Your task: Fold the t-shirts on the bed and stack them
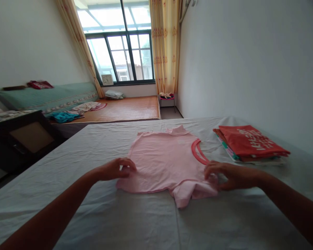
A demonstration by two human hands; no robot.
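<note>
A small pink T-shirt (161, 158) with a darker pink neckband lies spread flat on a white sheet (135, 222); its neck faces right and one sleeve points toward me. My left hand (118, 168) pinches the shirt's near-left hem corner with curled fingers. My right hand (224, 173) is closed on the shoulder cloth just below the neckband.
A stack of folded clothes (250, 144) with a red printed top lies on the sheet at right, near the white wall. Behind are a bed with a wooden mat (127, 109) and loose garments, a dark cabinet (21, 139) at left, a window and curtains.
</note>
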